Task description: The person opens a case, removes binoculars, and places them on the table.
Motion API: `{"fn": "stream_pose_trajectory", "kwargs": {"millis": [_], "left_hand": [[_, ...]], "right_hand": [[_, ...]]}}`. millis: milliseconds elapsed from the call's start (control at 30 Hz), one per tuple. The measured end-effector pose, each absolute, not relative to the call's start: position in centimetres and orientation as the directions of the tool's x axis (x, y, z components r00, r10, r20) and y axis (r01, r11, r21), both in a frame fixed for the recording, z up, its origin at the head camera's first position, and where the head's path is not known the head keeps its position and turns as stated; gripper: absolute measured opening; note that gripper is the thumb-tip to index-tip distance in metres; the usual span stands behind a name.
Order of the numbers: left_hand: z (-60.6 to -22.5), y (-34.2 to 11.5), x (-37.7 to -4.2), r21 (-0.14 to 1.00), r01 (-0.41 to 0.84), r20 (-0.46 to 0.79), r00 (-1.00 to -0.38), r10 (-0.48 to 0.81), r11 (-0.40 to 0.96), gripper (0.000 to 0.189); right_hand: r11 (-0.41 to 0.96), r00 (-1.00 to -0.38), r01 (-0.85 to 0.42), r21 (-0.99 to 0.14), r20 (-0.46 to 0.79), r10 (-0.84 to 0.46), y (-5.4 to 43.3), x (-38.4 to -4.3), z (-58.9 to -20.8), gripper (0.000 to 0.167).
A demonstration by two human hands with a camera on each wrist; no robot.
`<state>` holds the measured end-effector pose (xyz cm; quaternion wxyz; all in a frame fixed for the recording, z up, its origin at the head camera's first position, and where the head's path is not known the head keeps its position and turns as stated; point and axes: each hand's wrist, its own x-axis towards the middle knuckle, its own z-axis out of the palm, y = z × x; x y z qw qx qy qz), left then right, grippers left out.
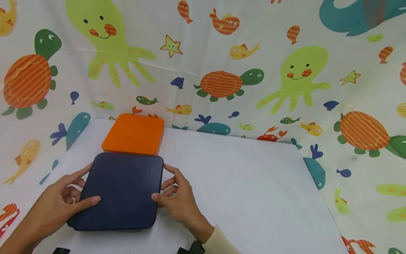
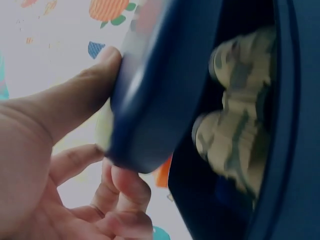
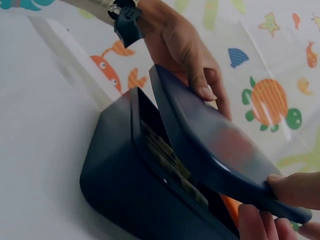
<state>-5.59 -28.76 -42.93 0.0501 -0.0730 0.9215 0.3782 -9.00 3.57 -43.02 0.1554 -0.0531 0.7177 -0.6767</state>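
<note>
Both hands hold a dark navy lid (image 1: 122,190) by its opposite sides. My left hand (image 1: 60,203) pinches the left edge, thumb on top and fingers below. On the right edge, my right hand (image 1: 179,197) grips it, its thumb over the rim. The right wrist view shows the lid tilted and lifted off a matching navy box (image 3: 112,170), with a gap between them. Through that gap a pair of camouflage-patterned binoculars (image 2: 237,125) shows inside the box. From the head view the lid hides nearly all of the box.
Just behind the lid sits an orange box (image 1: 134,134) with rounded corners. A white-covered table (image 1: 247,190) extends to the right. Behind and around it hangs a cloth (image 1: 196,46) printed with sea animals.
</note>
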Motion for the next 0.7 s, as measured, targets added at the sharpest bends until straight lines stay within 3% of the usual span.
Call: {"fn": "stream_pose_trajectory", "kwargs": {"millis": [133,467,700], "left_hand": [[-42.8,-27.3,-5.6,0.731,-0.097,-0.072,-0.995,-0.065,0.676,0.100],[-42.9,-24.1,-5.5,0.687,-0.023,0.033,-0.998,-0.062,0.726,0.095],[-43.2,-21.6,-5.6,0.673,-0.028,0.032,-0.997,-0.066,0.739,0.097]], "right_hand": [[0.090,-0.953,0.110,-0.990,-0.131,-0.272,4.8,-8.9,-43.1,0.089],[0.087,-0.974,0.078,-0.993,-0.094,-0.206,7.5,-8.5,-43.3,0.083],[0.088,-0.983,0.082,-0.993,-0.095,-0.157,9.5,-8.3,-43.8,0.080]]}}
